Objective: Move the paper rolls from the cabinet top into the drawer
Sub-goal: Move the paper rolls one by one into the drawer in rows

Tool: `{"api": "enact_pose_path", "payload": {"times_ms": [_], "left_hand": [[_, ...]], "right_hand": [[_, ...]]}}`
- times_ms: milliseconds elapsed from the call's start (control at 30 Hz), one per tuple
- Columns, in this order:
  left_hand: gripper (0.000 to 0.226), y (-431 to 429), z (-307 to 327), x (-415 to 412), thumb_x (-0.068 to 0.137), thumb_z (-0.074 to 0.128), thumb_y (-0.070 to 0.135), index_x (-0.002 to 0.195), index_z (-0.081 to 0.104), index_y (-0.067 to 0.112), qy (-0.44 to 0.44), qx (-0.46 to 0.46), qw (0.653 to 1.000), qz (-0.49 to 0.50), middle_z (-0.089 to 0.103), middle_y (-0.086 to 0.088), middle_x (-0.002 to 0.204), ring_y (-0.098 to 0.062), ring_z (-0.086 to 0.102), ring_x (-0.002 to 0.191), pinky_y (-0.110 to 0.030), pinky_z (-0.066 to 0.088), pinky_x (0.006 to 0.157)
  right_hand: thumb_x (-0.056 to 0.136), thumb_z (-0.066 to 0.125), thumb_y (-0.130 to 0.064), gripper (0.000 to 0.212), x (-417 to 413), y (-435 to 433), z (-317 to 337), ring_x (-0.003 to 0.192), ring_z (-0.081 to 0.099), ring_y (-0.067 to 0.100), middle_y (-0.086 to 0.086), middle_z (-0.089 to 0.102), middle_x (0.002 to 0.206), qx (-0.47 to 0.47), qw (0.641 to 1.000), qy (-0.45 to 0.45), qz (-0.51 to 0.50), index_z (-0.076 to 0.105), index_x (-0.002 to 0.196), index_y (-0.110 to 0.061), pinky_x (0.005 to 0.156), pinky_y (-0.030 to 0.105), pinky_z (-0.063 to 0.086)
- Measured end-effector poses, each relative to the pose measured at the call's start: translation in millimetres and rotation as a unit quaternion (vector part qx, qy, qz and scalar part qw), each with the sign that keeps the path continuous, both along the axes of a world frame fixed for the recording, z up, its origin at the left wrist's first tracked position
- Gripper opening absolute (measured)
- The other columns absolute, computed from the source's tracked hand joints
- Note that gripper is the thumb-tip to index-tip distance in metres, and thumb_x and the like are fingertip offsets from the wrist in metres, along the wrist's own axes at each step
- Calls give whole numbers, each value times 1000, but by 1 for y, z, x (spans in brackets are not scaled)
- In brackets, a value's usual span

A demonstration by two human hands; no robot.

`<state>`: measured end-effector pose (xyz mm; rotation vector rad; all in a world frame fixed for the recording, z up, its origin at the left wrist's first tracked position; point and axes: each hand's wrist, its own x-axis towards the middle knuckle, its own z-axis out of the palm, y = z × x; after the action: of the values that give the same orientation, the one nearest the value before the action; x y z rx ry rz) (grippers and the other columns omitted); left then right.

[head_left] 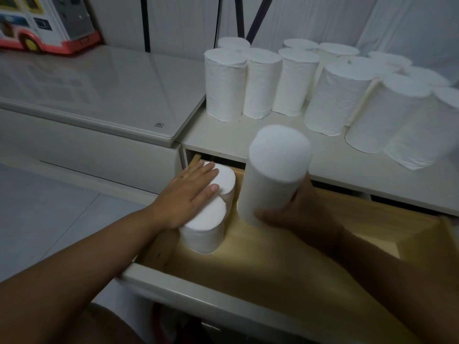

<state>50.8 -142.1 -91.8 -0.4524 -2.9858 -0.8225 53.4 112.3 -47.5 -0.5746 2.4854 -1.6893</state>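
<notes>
I believed that I was looking into a home, probably a living room or a bedroom. A colourful toy bus (47, 23) stood on a low cabinet with a glass top (111, 95). The floor (44, 209) had pale tiles, and a household stock of white paper rolls (224, 85) stood on a white cabinet top (223, 137) above a wooden drawer (273, 264).

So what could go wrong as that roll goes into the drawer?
The right hand grips the tilted roll only near its bottom, so it might slip or land askew. It may also bump the standing rolls under the left hand. The cabinet-top rolls near the front edge could be knocked off.
</notes>
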Motion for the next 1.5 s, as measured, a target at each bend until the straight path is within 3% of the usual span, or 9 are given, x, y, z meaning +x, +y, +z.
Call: {"api": "enact_pose_path", "payload": {"times_ms": [200, 333, 533, 700, 833, 967, 1067, 1267, 1500], "left_hand": [[62, 0, -2, 0, 91, 18, 56, 147, 24, 30, -1, 8, 1000, 3, 14, 14, 156, 3, -1, 142, -24, 3, 112], [63, 0, -1, 0, 90, 18, 57, 147, 24, 30, -1, 8, 1000, 5, 14, 15, 156, 4, -1, 141, -23, 2, 111], [62, 0, -1, -1, 91, 19, 55, 147, 24, 28, 1, 8, 1000, 1, 15, 12, 156, 3, -1, 141, -23, 1, 112], [62, 0, -2, -1, 91, 19, 55, 147, 25, 28, 2, 11, 1000, 1, 15, 13, 156, 3, -1, 142, -21, 0, 112], [63, 0, -2, -1, 91, 18, 56, 147, 24, 29, -3, 8, 1000, 2, 14, 14, 156, 3, -1, 142, -21, 1, 112], [63, 0, -2, -1, 90, 18, 56, 147, 24, 30, -4, 7, 1000, 3, 13, 14, 156, 4, -2, 142, -21, 0, 111], [63, 1, -1, -1, 90, 18, 56, 147, 24, 29, -3, 6, 1000, 6, 14, 14, 156, 4, -2, 141, -20, 0, 110], [63, 2, 1, 0, 91, 19, 55, 147, 25, 27, -6, 7, 1000, 5, 15, 12, 156, 2, 0, 142, -21, 0, 112], [63, 1, 0, 0, 90, 18, 55, 147, 25, 27, -6, 10, 1000, 2, 15, 11, 157, 1, 0, 143, -21, 1, 112]], "right_hand": [[57, 86, -1, 107, 24, 12, -52, 126, 45, 14, 4, 42, 138, 27, 997, -62, 43, 21, 141, -12, 95, 21, 48], [59, 87, -7, 106, 16, 8, -78, 130, 39, 16, 5, 38, 140, 69, 996, -36, 37, 18, 140, -9, 101, 12, 39], [58, 88, -12, 103, 14, 7, -99, 122, 39, -7, -18, 36, 132, 76, 996, -37, 40, 19, 134, -31, 94, 2, 37], [61, 86, -20, 111, 12, 20, -105, 130, 40, 13, -3, 38, 140, 96, 989, -97, 61, 13, 145, -24, 105, 38, 43], [80, 71, -9, 84, -7, 40, -82, 129, 43, 19, -1, 40, 141, 178, 955, -162, 177, 20, 145, -22, 103, 36, 44], [89, 53, 7, 50, -43, 46, -40, 125, 47, 34, 19, 48, 137, 212, 943, -213, 145, 39, 136, 0, 104, 38, 40], [99, 39, -12, 33, -49, 33, -11, 119, 47, 44, 31, 49, 130, 188, 958, -191, 99, 50, 125, 4, 99, 46, 41], [96, 47, -30, 25, -34, 9, -10, 101, 58, 19, 8, 59, 116, 203, 939, -243, 133, 57, 115, -17, 81, 30, 55], [86, 57, -44, 47, -8, 15, -20, 102, 60, 20, 5, 58, 116, 191, 914, -341, 108, 51, 125, -17, 79, 34, 58]]}}
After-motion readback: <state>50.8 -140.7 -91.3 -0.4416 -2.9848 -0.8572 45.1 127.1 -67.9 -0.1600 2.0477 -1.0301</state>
